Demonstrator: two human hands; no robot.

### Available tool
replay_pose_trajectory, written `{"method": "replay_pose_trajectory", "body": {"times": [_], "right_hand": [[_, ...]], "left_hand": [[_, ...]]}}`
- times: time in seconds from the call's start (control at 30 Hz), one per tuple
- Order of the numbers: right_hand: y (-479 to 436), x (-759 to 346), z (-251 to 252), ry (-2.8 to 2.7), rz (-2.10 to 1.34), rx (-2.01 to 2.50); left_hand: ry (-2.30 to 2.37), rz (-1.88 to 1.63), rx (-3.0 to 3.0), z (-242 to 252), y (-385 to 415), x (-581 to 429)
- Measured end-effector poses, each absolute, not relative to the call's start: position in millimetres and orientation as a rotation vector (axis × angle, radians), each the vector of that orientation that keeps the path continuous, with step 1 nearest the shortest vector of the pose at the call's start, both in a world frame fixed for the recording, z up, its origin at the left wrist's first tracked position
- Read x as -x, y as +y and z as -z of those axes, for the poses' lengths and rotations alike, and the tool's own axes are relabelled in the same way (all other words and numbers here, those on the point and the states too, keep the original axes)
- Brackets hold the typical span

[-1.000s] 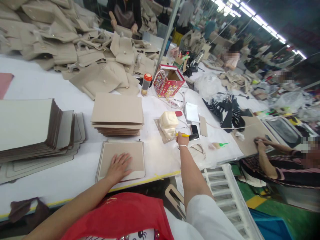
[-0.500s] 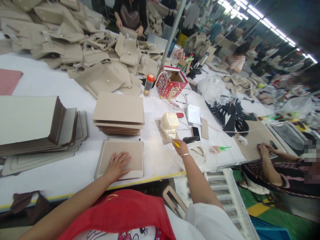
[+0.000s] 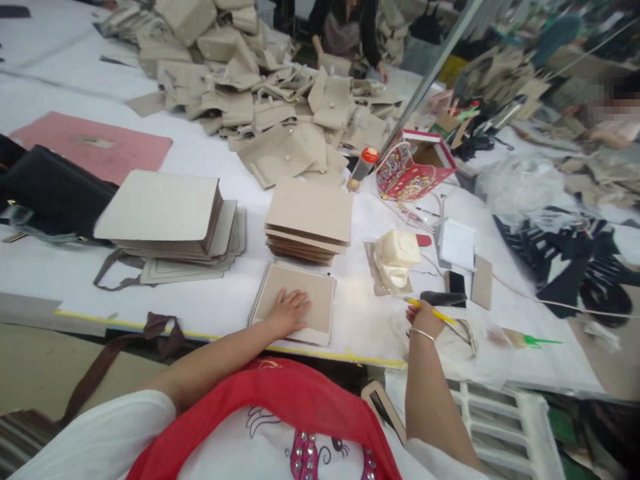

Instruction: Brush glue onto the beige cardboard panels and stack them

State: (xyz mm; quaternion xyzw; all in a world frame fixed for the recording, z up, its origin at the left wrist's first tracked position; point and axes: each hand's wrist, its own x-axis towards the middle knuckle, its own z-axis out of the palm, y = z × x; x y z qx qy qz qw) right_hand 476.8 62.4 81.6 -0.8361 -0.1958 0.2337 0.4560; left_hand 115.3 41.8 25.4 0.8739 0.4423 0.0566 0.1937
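My left hand (image 3: pixel 289 313) lies flat with its fingers spread on the top beige panel (image 3: pixel 320 300) of a low stack near the table's front edge. My right hand (image 3: pixel 425 319) is closed around a thin yellow-handled brush (image 3: pixel 444 316), its tip pointing left. Just beyond that hand stands a cream plastic container (image 3: pixel 399 250) with an opening at its front, on a scrap of beige board (image 3: pixel 373 267). Behind my left hand is a stack of beige panels (image 3: pixel 310 210). A larger stack of pale boards (image 3: pixel 165 207) stands to its left.
Beige bag pieces (image 3: pixel 280 147) are heaped at the back. A red patterned paper bag (image 3: pixel 420 173), an orange-capped jar (image 3: pixel 364 167) and a metal pole (image 3: pixel 430 67) stand behind. A phone (image 3: pixel 455 287) and dark-handled tool (image 3: pixel 443 298) lie beside my right hand. Another person works across the table.
The view has swung left, bringing in a black bag and more of the pink sheet. My left hand stays on the panel; the brush in my right hand shows more of its length.
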Motion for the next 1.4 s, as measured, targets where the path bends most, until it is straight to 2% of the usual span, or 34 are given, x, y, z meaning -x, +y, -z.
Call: {"method": "replay_pose_trajectory", "body": {"times": [0.13,0.23,0.37,0.47,0.63,1.03,1.23,1.4], "right_hand": [[58,-400,-97,-0.718,-0.667,1.924],[75,-308,-102,-1.022,-0.987,1.745],[102,-208,-93,-1.220,-1.174,1.692],[115,-184,-78,-1.300,-1.179,1.715],[113,-228,-67,-1.278,-1.051,1.864],[32,-373,-100,-0.846,-0.752,1.938],[-12,-389,-85,-1.020,-0.741,1.883],[10,-358,-94,-0.923,-0.876,1.671]], "left_hand": [[1.251,-0.137,-2.417,-26,39,-116],[1.232,-0.154,-2.404,-26,39,-115],[1.236,-0.146,-2.388,-27,42,-114],[1.242,-0.158,-2.398,-27,44,-113],[1.224,-0.172,-2.395,-22,43,-112],[1.246,-0.125,-2.493,-21,38,-114],[1.249,-0.120,-2.528,-18,37,-117],[1.263,-0.095,-2.543,-21,37,-120]]}}
